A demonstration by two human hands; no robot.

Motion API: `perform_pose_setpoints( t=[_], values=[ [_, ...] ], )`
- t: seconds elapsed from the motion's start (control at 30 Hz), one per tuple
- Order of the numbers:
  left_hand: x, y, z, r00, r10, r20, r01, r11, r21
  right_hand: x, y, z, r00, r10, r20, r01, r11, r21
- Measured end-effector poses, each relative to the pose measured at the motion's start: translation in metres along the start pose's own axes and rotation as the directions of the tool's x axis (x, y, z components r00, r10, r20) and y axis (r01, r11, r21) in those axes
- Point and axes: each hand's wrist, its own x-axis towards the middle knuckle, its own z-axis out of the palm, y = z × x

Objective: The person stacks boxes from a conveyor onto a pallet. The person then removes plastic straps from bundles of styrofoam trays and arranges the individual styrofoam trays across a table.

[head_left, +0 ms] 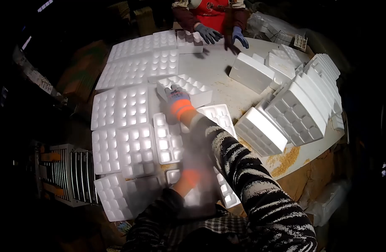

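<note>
My right hand (pixel 176 95), in a grey glove with an orange cuff, reaches forward to a white foam tray (pixel 195 87) with round hollows. Its fingers are closed at the tray's near left edge, and the tray sits slightly askew. Nearer to me, my left hand (pixel 198 153) is a grey smear of motion above other foam trays; its orange cuff shows, but its fingers cannot be made out. Just left of that blur lies a foam tray (pixel 168 138) with squarish hollows. Another tray (pixel 218 116) lies partly behind my right forearm.
Rows of foam trays (pixel 133 105) cover the left of the white table (pixel 220 63). Stacked foam boxes (pixel 296 113) lean at the right, near yellowish crumbs (pixel 285 161). Across the table stands a person in a red apron (pixel 210 14), gloved hands near another tray (pixel 189 42).
</note>
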Motion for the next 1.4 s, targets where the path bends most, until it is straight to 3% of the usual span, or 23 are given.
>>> perform_pose_setpoints(
  t=[0.07, 0.13, 0.2, 0.23, 0.27, 0.3, 0.37, 0.4, 0.5, 0.53, 0.63, 0.67, 0.77, 0.8, 0.87, 0.9, 0.97, 1.03, 1.1, 1.17, 1.23, 1.3, 1.4],
  values=[
    [-0.006, -0.002, 0.019, 0.990, 0.066, -0.124, -0.062, 0.997, 0.035, -0.005, -0.016, -0.007, 0.995, -0.100, 0.001, 0.099, 0.993, 0.063],
    [-0.006, -0.001, 0.032, 0.959, 0.134, -0.250, -0.122, 0.990, 0.063, -0.032, -0.008, -0.015, 0.968, -0.178, -0.175, 0.210, 0.960, 0.187],
    [0.004, -0.012, 0.030, 0.999, 0.031, -0.033, -0.033, 0.998, -0.062, -0.085, 0.032, -0.040, 0.905, -0.211, -0.370, 0.259, 0.962, 0.083],
    [0.007, -0.024, 0.017, 0.961, 0.076, -0.266, -0.111, 0.987, -0.117, -0.117, 0.063, -0.053, 0.867, -0.220, -0.447, 0.237, 0.971, -0.018],
    [0.020, -0.038, 0.008, 0.909, 0.032, -0.416, -0.094, 0.987, -0.131, -0.142, 0.098, -0.051, 0.869, -0.115, -0.481, 0.118, 0.993, -0.025],
    [0.037, -0.054, -0.003, 0.833, -0.019, -0.553, -0.074, 0.987, -0.145, -0.168, 0.135, -0.048, 0.929, 0.015, -0.371, -0.054, 0.994, -0.097],
    [0.073, -0.094, -0.019, 0.769, -0.048, -0.637, 0.036, 0.999, -0.033, -0.209, 0.186, -0.031, 0.929, 0.337, -0.153, -0.363, 0.910, -0.202],
    [0.091, -0.110, -0.022, 0.786, -0.045, -0.617, 0.085, 0.996, 0.036, -0.221, 0.199, -0.023, 0.927, 0.372, -0.045, -0.369, 0.886, -0.280],
    [0.123, -0.144, -0.011, 0.876, -0.058, -0.480, 0.155, 0.974, 0.166, -0.236, 0.249, 0.024, 0.942, 0.210, -0.262, -0.241, 0.966, -0.090],
    [0.131, -0.153, -0.009, 0.904, -0.075, -0.422, 0.172, 0.965, 0.197, -0.231, 0.252, 0.023, 0.909, 0.205, -0.363, -0.286, 0.940, -0.186],
    [0.140, -0.169, -0.004, 0.955, -0.083, -0.285, 0.160, 0.953, 0.259, -0.221, 0.223, -0.030, 0.784, 0.103, -0.613, -0.187, 0.979, -0.075],
    [0.132, -0.165, -0.011, 0.946, -0.081, -0.314, 0.139, 0.976, 0.167, -0.217, 0.206, -0.053, 0.731, 0.148, -0.666, -0.198, 0.980, 0.000],
    [0.129, -0.156, -0.003, 0.888, -0.126, -0.443, 0.267, 0.924, 0.273, -0.178, 0.203, -0.087, 0.577, 0.206, -0.790, -0.028, 0.972, 0.233],
    [0.130, -0.153, 0.004, 0.887, -0.134, -0.442, 0.299, 0.896, 0.329, -0.161, 0.199, -0.091, 0.604, 0.309, -0.734, -0.063, 0.938, 0.342],
    [0.120, -0.135, 0.009, 0.834, -0.071, -0.547, 0.230, 0.946, 0.229, -0.111, 0.213, -0.091, 0.677, 0.446, -0.585, -0.194, 0.875, 0.443],
    [0.115, -0.125, 0.012, 0.800, -0.043, -0.599, 0.188, 0.965, 0.182, -0.081, 0.216, -0.088, 0.704, 0.606, -0.370, -0.467, 0.787, 0.402],
    [0.110, -0.105, 0.029, 0.836, 0.235, -0.495, -0.197, 0.972, 0.130, -0.021, 0.240, -0.062, 0.790, 0.559, -0.252, -0.457, 0.810, 0.366],
    [0.104, -0.078, 0.047, 0.879, 0.363, -0.309, -0.359, 0.931, 0.073, 0.010, 0.243, -0.039, 0.782, 0.599, -0.171, -0.465, 0.743, 0.481],
    [0.099, -0.070, 0.074, 0.907, 0.357, -0.225, -0.351, 0.934, 0.067, 0.005, 0.229, -0.023, 0.775, 0.436, -0.457, -0.352, 0.899, 0.260],
    [0.089, -0.066, 0.071, 0.911, 0.372, -0.179, -0.373, 0.927, 0.028, -0.026, 0.198, -0.021, 0.939, 0.099, -0.330, 0.029, 0.931, 0.363],
    [0.082, -0.065, 0.071, 0.909, 0.372, -0.188, -0.387, 0.920, -0.053, -0.067, 0.180, 0.000, 0.959, -0.268, -0.097, 0.272, 0.961, 0.038],
    [0.075, -0.063, 0.076, 0.902, 0.391, -0.180, -0.415, 0.902, -0.121, -0.092, 0.178, 0.023, 0.978, -0.203, 0.041, 0.204, 0.979, -0.017],
    [0.072, -0.061, 0.071, 0.896, 0.409, -0.172, -0.433, 0.891, -0.138, -0.084, 0.190, 0.062, 0.972, -0.214, -0.102, 0.205, 0.974, -0.095]
  ],
)
